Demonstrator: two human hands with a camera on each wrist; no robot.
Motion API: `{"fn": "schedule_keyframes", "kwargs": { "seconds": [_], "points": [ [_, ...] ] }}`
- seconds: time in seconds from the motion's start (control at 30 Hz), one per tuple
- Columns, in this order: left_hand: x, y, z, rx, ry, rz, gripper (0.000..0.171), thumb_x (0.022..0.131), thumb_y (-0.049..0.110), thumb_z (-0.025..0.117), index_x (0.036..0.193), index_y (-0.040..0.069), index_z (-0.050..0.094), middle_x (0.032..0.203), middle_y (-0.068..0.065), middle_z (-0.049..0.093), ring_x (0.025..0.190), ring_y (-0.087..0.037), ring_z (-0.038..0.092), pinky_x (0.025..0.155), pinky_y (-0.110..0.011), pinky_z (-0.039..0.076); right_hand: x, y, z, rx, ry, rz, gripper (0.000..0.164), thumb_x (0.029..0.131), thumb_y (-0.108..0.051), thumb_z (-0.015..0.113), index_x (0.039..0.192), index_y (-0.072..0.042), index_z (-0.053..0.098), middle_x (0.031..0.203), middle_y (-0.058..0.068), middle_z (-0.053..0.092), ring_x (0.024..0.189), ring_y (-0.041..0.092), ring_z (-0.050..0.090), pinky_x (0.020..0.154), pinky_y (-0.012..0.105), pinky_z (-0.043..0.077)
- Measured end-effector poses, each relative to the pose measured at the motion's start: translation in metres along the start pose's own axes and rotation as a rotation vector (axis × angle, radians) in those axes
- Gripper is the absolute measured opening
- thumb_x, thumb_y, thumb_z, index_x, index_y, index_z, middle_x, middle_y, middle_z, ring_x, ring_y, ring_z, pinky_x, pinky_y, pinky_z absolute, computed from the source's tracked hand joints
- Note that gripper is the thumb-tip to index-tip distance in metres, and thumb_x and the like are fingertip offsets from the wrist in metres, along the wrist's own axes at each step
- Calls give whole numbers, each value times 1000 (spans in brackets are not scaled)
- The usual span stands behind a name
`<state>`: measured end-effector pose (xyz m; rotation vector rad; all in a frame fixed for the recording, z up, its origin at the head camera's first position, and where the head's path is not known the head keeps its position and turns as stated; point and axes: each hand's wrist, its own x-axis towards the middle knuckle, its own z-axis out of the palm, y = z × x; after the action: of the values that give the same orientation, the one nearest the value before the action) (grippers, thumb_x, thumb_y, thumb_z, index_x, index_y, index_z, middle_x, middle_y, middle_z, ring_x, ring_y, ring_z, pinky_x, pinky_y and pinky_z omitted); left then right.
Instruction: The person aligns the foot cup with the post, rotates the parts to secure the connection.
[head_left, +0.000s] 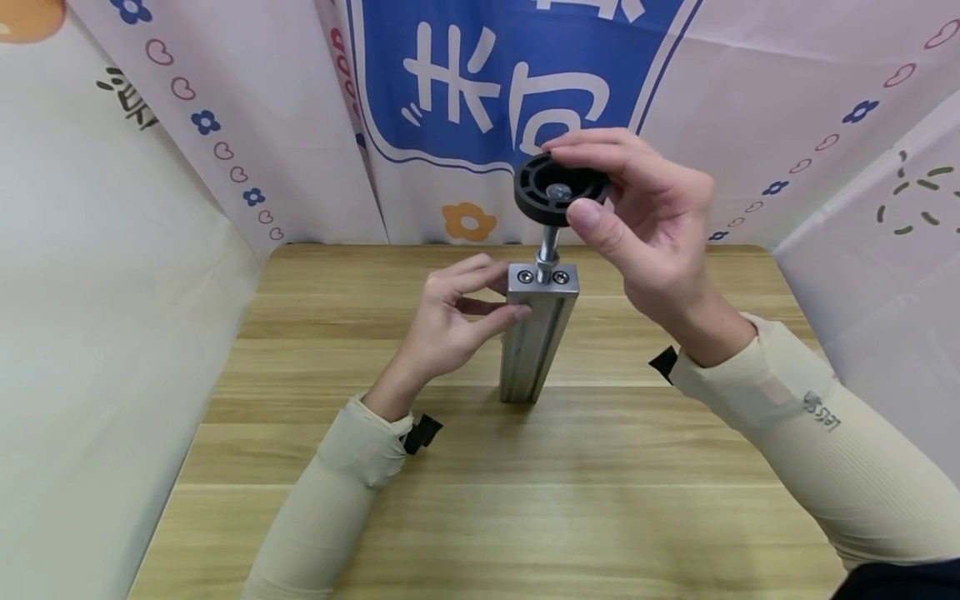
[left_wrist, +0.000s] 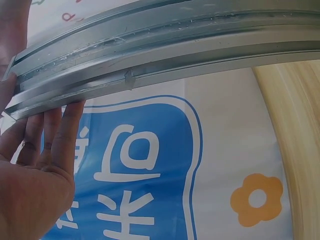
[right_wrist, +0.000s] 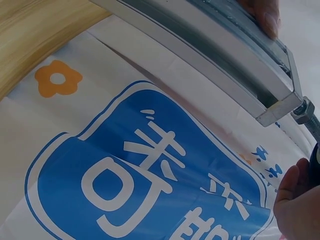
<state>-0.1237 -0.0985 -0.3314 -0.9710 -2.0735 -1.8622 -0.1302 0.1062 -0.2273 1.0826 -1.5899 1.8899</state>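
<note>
An aluminium profile (head_left: 525, 350) stands upright on the wooden table, with two screws in its top end plate (head_left: 543, 288). From the plate rises a threaded rod (head_left: 549, 245) with a nut (right_wrist: 303, 112) at its base, topped by a round black foot (head_left: 531, 200). My left hand (head_left: 450, 321) grips the profile near its top, thumb on the near face and fingers round the far side. Above it, my right hand (head_left: 660, 221) holds the black foot's rim between thumb and fingers. In the right wrist view the foot is mostly cut off at the edge.
The wooden table (head_left: 337, 367) reaches back to a printed cloth (head_left: 465, 183) with a blue sign and flowers. White cloth walls (head_left: 127, 250) close in both sides. Black wrist mounts (head_left: 423, 433) show at both sleeve cuffs.
</note>
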Motion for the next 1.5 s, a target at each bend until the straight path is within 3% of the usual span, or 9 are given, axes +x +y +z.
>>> {"fn": "schedule_keyframes", "kwargs": {
  "seconds": [0.2,0.5,0.57,0.63,0.7,0.77,1.1,1.5],
  "points": [
    [1,1,0,-2,0,13,40,86,-11,79,125,-8,72,104,-20,71,95,-15,71,77,-36,71,1,1,2,-40,14,-21,54,86,-29,85,110,17,71,112,12,64,109,29,57,87,24,60],
    [1,3,1,7,-7,7,42,86,-11,79,127,-8,71,104,-20,71,96,-15,71,77,-35,70,2,2,3,-97,32,-46,70,80,-41,93,104,20,68,109,7,57,106,26,53,84,23,60],
    [1,3,1,1,-7,5,41,86,-11,79,126,-8,71,105,-20,71,96,-15,71,77,-36,71,2,2,2,-92,29,-56,61,88,-38,84,104,19,68,112,8,61,109,28,55,88,25,60],
    [2,4,2,-7,-8,2,40,86,-10,79,126,-8,72,106,-21,71,96,-16,71,77,-36,71,2,1,2,-45,25,-49,42,93,-23,71,103,17,70,118,11,68,115,30,60,95,28,61],
    [2,4,2,-13,-9,-1,40,87,-10,79,126,-8,72,106,-21,72,96,-16,72,77,-36,71,2,0,1,-6,14,-42,31,88,-8,56,103,13,72,122,15,73,121,32,64,103,32,61],
    [3,4,2,-13,-8,-1,39,87,-10,78,125,-8,72,106,-21,72,96,-17,72,77,-36,71,3,-1,0,37,3,-28,35,81,2,49,105,10,74,125,17,75,124,33,67,107,36,61],
    [1,4,0,-7,-10,-1,40,86,-11,78,126,-9,71,106,-21,72,96,-20,73,76,-37,71,2,0,-3,57,-20,-15,28,83,-2,60,105,7,74,121,17,77,121,33,70,106,37,63],
    [0,2,0,3,-6,-7,39,87,-9,79,125,-7,73,107,-20,72,97,-19,74,76,-37,71,1,-3,-4,12,-34,-2,29,84,-4,62,107,8,73,121,16,77,119,32,71,104,33,63]
  ]
}}
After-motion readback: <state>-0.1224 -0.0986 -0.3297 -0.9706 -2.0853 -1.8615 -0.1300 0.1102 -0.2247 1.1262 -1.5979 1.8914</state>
